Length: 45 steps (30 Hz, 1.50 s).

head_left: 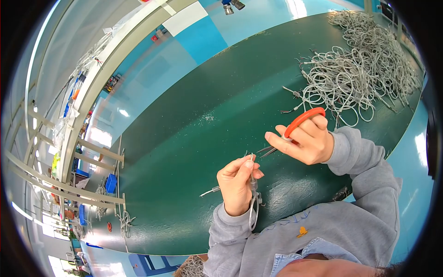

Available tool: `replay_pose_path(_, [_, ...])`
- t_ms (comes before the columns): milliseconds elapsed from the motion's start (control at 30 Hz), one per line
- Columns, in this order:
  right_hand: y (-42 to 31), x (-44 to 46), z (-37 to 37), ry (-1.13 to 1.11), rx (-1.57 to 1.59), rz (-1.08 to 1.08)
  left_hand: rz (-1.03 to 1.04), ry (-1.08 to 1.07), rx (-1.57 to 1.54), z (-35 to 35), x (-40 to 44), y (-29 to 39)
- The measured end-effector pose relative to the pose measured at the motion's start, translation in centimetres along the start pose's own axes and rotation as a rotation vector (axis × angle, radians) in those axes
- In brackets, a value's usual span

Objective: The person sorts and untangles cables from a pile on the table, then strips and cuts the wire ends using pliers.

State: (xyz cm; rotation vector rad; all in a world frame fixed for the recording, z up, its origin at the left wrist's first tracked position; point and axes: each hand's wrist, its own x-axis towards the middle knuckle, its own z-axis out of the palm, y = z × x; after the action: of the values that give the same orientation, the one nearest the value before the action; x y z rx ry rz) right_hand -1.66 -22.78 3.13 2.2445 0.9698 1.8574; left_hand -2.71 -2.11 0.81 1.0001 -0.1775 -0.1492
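Observation:
My left hand (237, 183) pinches a thin grey cable (253, 184) near its end, thumb against fingers. Part of the cable loops down beside the wrist, and another end (210, 191) sticks out to the left. In my right hand (307, 142) are scissors with red-orange handles (304, 121), fingers through the loops. Their blades (269, 150) look slightly apart and point left, just right of the cable tip, without visibly touching it. Both hands are above the green table (184, 152).
A large heap of grey cables (355, 74) covers the table's back right. Small white scraps (206, 117) lie mid-table. At the left are a few cables (125, 224), a blue bin (110, 183) and metal rails (99, 152). A blue stool (143, 265) stands below the near edge.

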Motion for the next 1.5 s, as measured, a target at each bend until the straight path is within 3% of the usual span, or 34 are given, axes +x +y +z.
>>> replay_pose_path(200, [-0.2, 0.3, -0.5, -0.098, -0.005, -0.080, 0.027, 0.026, 0.060, 0.1, -0.2, 0.0])
replay_pose_path(500, [-0.5, -0.2, 0.4, -0.075, 0.060, -0.047, -0.017, -0.020, 0.071, -0.2, -0.2, 0.4])
replay_pose_path(700, [0.3, -1.4, 1.4, 0.086, 0.018, -0.148, -0.234, -0.092, -0.041, -0.1, -0.6, 1.0])
replay_pose_path(900, [1.0, -1.6, 0.7, 0.191, 0.003, -0.346, -0.217, -0.123, -0.194, -0.9, 0.2, 0.8])
replay_pose_path(1000, [1.1, -0.6, 0.4, -0.007, 0.403, -0.037, -0.137, -0.081, -0.134, -0.7, 0.2, 0.5])
replay_pose_path(1033, [0.9, -0.6, 0.6, -0.007, 0.403, -0.037, -0.121, -0.091, -0.119, -0.7, 0.2, 0.4])
replay_pose_path(1133, [0.0, -0.8, 1.3, -0.158, 0.879, 0.451, -0.086, -0.113, -0.087, -0.7, 0.2, 0.3])
replay_pose_path(1167, [-0.2, -0.4, 1.0, -0.158, 0.879, 0.451, -0.076, -0.120, -0.082, -0.7, 0.2, 0.3])
replay_pose_path(1267, [-0.5, 0.7, 0.1, -0.457, 1.614, 1.175, -0.059, -0.133, -0.071, -0.6, 0.1, 0.2])
replay_pose_path(1433, [-1.3, 1.3, 0.7, -0.441, 1.781, 1.240, -0.007, -0.123, -0.040, -0.1, -0.1, 0.1])
replay_pose_path(1500, [-1.6, 0.9, 0.7, -0.386, 1.519, 1.034, 0.015, -0.111, -0.055, 0.1, -0.1, 0.3])
